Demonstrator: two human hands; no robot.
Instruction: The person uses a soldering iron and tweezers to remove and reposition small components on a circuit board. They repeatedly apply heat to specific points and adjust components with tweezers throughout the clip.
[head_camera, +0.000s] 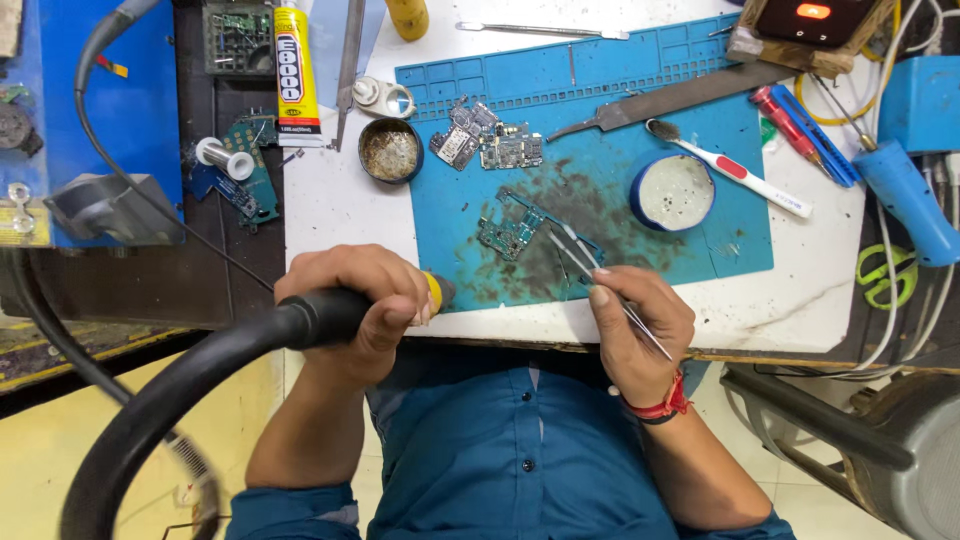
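Note:
My left hand (355, 305) grips the black handle of a hot-air tool (300, 325) with a thick black hose; its yellow-ringed nozzle points right over the blue work mat (700, 230). My right hand (635, 320) holds metal tweezers (585, 262), tips reaching toward a small green circuit board (512, 232) lying on the sooty middle of the mat. More board pieces (490, 142) lie near the mat's far edge.
A round blue-rimmed tin (672, 192), a white toothbrush (735, 172), a metal file (660, 103), a small dark flux pot (390, 150), a yellow glue tube (292, 70), a blue tool (905, 195) and cables at right, green scissors (880, 275).

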